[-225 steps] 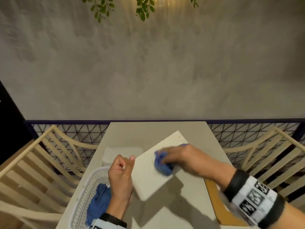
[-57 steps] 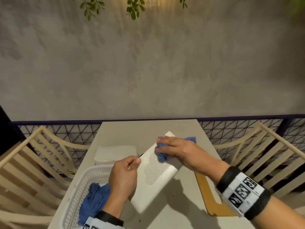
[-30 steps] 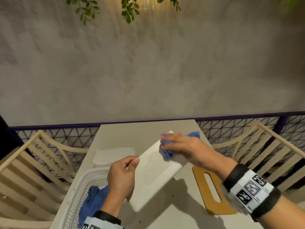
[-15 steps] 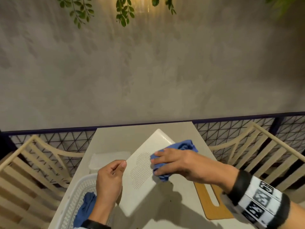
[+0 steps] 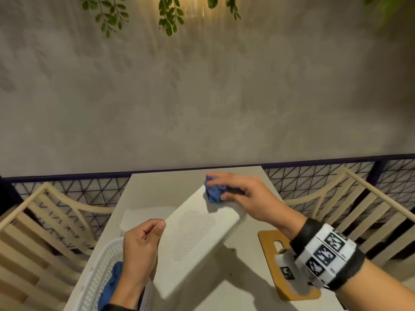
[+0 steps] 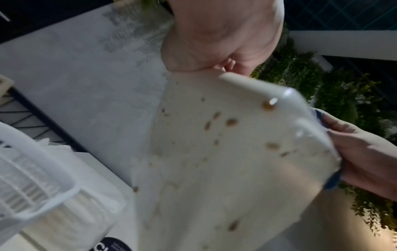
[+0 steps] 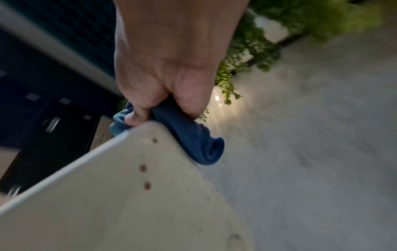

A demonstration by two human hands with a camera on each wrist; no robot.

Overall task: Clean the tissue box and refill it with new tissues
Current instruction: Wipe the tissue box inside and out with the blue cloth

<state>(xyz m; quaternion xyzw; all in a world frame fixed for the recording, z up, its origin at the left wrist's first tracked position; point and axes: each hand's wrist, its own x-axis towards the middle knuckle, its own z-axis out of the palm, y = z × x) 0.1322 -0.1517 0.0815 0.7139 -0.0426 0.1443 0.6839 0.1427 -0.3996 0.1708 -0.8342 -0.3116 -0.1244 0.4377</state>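
A white tissue box [image 5: 193,241] with a patch of small holes is held tilted above the table [image 5: 157,189]. My left hand [image 5: 140,245] grips its near left edge. My right hand [image 5: 242,196] holds a bunched blue cloth [image 5: 214,193] against the box's far corner. In the left wrist view the box's underside [image 6: 225,161] shows brown spots, with my left hand [image 6: 223,39] at its top edge. In the right wrist view my right hand [image 7: 163,81] pinches the cloth [image 7: 193,141] over the box's corner [image 7: 133,178]. A white pack of tissues [image 5: 143,215] lies on the table's left.
A white plastic basket [image 5: 101,272] with a second blue cloth [image 5: 112,283] in it sits at the near left. A wooden lid with a slot [image 5: 278,261] lies at the right. Cream slatted chairs [image 5: 45,232] stand on both sides. A dark mesh fence [image 5: 314,176] and a grey wall are behind.
My right hand has slid the cloth from the middle of the box up to its far corner. The left hand keeps its hold on the near edge.
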